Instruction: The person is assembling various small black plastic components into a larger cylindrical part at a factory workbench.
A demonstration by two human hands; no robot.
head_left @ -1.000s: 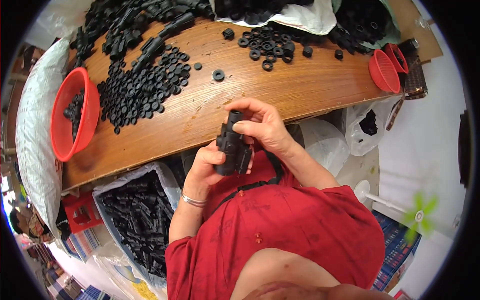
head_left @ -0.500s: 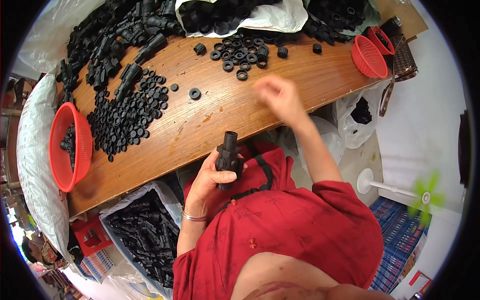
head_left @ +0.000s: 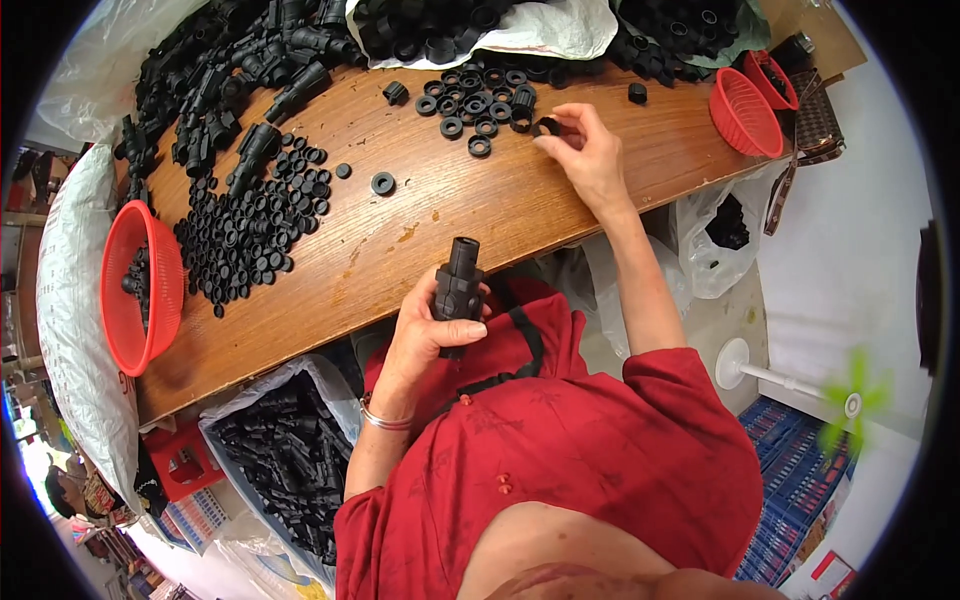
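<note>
My left hand (head_left: pixel 412 338) is wrapped round a black plastic scope-like tube (head_left: pixel 459 290), held upright in front of my body by the table's near edge. Its narrower open end points up and away from me. Over the table, my right hand (head_left: pixel 592 158) pinches a short black ring-shaped cap (head_left: pixel 545 127) between thumb and fingers. Just left of that hand lies a cluster of black rings (head_left: pixel 478 103). One lone black ring (head_left: pixel 383 183) sits farther left on the wood, beside a small black disc (head_left: pixel 344 171).
A heap of small black caps (head_left: pixel 250 225) covers the table's left part, below piled black scope-like parts (head_left: pixel 215 90). Red baskets (head_left: pixel 165 290) (head_left: pixel 740 115) stand at both ends. White sacking (head_left: pixel 550 35) with black parts lies at the back. Below the edge is a lined bin (head_left: pixel 285 460).
My right hand has reached forward to the table and taken hold of the ribbed cap that lay right of the ring cluster. My left hand has risen slightly with the tube.
</note>
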